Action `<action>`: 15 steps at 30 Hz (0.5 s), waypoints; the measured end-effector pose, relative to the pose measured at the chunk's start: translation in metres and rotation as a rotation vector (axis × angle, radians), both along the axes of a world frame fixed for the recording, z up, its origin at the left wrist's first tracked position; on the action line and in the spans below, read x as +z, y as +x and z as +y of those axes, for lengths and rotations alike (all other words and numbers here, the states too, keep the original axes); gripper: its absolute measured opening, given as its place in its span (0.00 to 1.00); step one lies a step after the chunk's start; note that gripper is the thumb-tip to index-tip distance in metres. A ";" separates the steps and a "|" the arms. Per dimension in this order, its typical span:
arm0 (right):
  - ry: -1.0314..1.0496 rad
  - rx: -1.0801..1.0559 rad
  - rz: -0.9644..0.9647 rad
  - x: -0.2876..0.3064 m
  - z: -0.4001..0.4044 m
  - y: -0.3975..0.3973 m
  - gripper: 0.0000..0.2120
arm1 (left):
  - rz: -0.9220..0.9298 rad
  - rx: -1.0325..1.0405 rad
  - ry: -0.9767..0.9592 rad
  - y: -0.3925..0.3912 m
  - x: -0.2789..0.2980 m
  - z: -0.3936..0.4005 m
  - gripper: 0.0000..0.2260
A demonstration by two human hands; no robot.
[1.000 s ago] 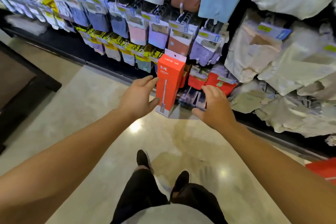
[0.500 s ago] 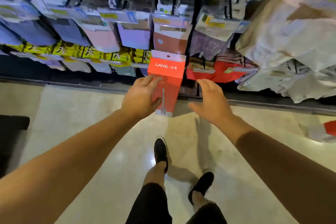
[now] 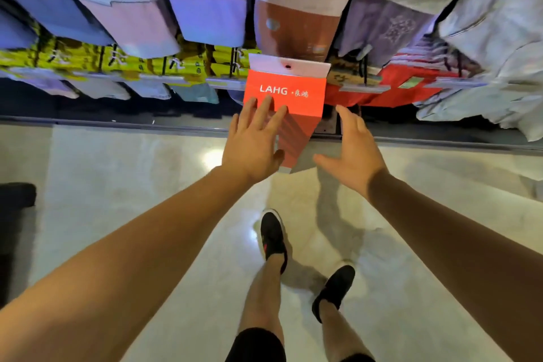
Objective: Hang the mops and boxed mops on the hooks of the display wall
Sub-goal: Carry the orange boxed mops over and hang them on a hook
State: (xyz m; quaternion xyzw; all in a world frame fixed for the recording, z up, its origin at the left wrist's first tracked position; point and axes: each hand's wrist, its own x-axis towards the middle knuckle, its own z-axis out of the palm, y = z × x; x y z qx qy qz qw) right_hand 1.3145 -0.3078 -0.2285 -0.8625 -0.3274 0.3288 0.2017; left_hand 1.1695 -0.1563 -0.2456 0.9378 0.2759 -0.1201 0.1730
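A red boxed mop with white "LAHG" lettering and a white hang tab hangs at the low middle of the display wall; the hook itself is hidden behind the tab. My left hand lies on the box's left front with its fingers straight and spread. My right hand is open just to the right of the box, apart from it, thumb pointing towards it.
Packaged cloths and mop heads hang in rows above and to both sides, with yellow packs on the left and red packs on the right. A dark base ledge runs along the glossy floor. My feet stand below.
The view has closed in on the wall and tilted down. My left hand's fingers have spread and straightened on the box. My right hand has stayed beside it, off the box.
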 end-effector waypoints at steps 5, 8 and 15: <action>0.108 -0.130 0.168 -0.019 0.019 -0.003 0.56 | -0.048 -0.010 -0.039 -0.040 0.006 -0.024 0.37; 0.136 -0.087 0.278 -0.031 0.018 -0.012 0.52 | -0.088 -0.023 -0.095 -0.068 0.007 -0.040 0.38; 0.080 -0.107 0.346 -0.047 -0.005 -0.034 0.46 | -0.191 0.364 -0.263 -0.091 -0.012 -0.011 0.47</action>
